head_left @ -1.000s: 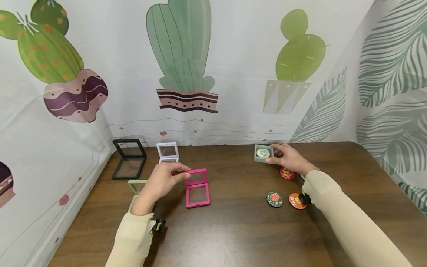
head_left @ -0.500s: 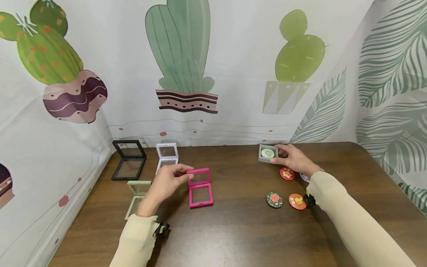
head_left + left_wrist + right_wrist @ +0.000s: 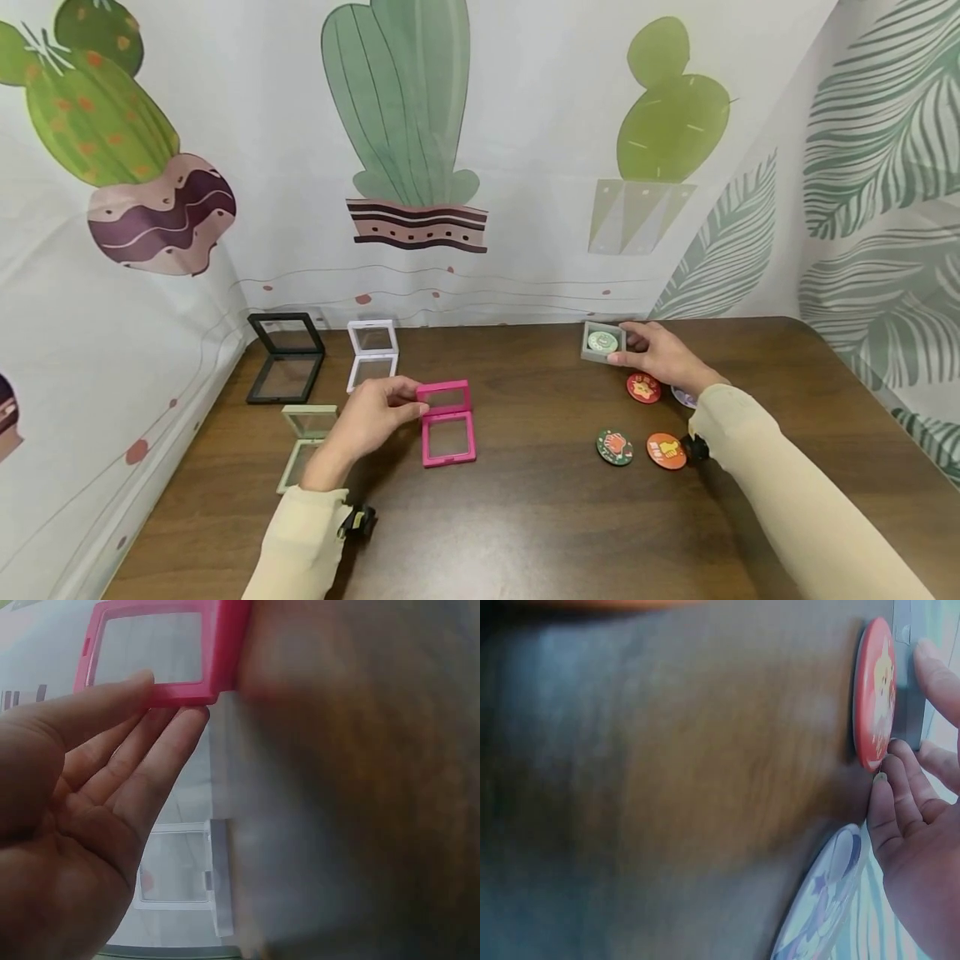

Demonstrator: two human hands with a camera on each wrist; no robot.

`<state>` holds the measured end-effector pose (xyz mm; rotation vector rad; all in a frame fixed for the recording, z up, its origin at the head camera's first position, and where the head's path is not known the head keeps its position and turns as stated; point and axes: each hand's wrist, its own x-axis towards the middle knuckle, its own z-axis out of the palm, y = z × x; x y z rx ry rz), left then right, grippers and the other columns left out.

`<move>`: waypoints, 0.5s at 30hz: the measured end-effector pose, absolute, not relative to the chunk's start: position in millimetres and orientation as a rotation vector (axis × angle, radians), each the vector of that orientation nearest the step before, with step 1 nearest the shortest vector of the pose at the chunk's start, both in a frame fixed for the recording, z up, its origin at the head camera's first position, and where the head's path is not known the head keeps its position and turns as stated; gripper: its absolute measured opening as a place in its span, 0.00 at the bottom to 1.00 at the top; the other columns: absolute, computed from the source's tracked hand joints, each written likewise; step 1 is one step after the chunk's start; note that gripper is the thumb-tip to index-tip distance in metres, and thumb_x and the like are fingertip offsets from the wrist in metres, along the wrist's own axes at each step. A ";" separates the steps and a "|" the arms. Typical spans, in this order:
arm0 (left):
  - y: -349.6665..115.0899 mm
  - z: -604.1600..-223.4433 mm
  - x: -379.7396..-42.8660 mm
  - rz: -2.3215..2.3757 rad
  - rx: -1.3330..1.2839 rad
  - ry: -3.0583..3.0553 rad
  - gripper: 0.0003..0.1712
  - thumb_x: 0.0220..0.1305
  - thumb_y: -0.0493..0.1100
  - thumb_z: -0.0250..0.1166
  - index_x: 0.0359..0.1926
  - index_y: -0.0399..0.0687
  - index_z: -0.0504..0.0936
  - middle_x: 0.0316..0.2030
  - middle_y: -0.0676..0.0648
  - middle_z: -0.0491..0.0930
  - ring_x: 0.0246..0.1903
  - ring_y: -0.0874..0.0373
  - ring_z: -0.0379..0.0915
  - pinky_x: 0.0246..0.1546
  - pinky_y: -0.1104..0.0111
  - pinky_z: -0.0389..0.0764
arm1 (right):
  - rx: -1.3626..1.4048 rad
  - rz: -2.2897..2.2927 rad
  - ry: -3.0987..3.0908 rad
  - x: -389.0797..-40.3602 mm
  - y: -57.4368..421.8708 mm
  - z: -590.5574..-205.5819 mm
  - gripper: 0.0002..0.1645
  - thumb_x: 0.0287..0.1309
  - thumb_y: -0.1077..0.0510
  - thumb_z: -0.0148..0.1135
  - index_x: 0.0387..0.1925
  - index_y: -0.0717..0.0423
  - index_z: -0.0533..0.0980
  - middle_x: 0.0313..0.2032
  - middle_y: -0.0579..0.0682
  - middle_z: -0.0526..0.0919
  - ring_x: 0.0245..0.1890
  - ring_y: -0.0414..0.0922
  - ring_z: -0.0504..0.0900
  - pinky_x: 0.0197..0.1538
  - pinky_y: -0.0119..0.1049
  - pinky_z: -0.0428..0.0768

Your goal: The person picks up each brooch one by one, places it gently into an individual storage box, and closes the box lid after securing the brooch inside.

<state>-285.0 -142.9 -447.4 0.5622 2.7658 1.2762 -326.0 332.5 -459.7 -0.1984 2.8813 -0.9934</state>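
Observation:
My left hand (image 3: 367,421) pinches the raised lid of a pink display case (image 3: 448,459) by its left side, thumb in front and fingers behind. The case stands open like a book, its clear window bare in the left wrist view. On the far right, my right hand (image 3: 660,354) holds the right side of a small grey case (image 3: 597,359) between thumb and fingers. A light green round badge (image 3: 602,342) shows inside it. Beside this hand lies a red badge (image 3: 876,694) with a yellow star figure, and a purple badge (image 3: 821,900) is partly covered by the forearm.
Opened display cases in black (image 3: 287,402), white (image 3: 372,356) and pale green (image 3: 311,410) stand at the left. A dark green badge (image 3: 615,447) and an orange badge (image 3: 666,451) lie right of centre. A cactus-print cloth (image 3: 525,283) hangs behind the wooden table (image 3: 517,517).
The grey case has shifted a little to the right with my right hand. My left hand and the pink case have also moved slightly right.

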 end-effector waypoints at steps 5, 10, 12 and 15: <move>-142.3 -451.8 -283.6 1.282 0.546 2.764 0.05 0.66 0.34 0.74 0.43 0.38 0.89 0.37 0.48 0.90 0.38 0.54 0.85 0.40 0.62 0.81 | -0.186 -0.998 2.877 -325.3 335.1 -458.8 0.49 0.69 0.43 0.71 0.76 0.69 0.63 0.60 0.69 0.74 0.61 0.65 0.75 0.65 0.63 0.73; -141.8 -455.3 -284.1 1.311 0.515 2.756 0.05 0.66 0.34 0.74 0.42 0.38 0.88 0.37 0.47 0.90 0.39 0.54 0.86 0.38 0.65 0.81 | -0.179 -0.993 2.876 -325.9 337.4 -458.0 0.49 0.70 0.42 0.70 0.77 0.69 0.63 0.60 0.68 0.74 0.61 0.64 0.75 0.65 0.63 0.73; -141.0 -457.0 -284.5 1.331 0.507 2.752 0.05 0.66 0.33 0.74 0.42 0.38 0.88 0.37 0.47 0.90 0.39 0.54 0.86 0.37 0.66 0.81 | -0.180 -0.986 2.879 -326.7 338.4 -458.8 0.49 0.70 0.42 0.70 0.77 0.69 0.62 0.60 0.68 0.74 0.61 0.64 0.76 0.65 0.63 0.73; -138.7 -460.4 -285.1 1.367 0.496 2.741 0.04 0.65 0.33 0.75 0.41 0.38 0.89 0.37 0.47 0.90 0.38 0.55 0.85 0.37 0.68 0.81 | -0.178 -0.983 2.880 -326.9 339.6 -460.0 0.49 0.70 0.42 0.70 0.77 0.69 0.62 0.60 0.69 0.74 0.61 0.65 0.76 0.65 0.63 0.73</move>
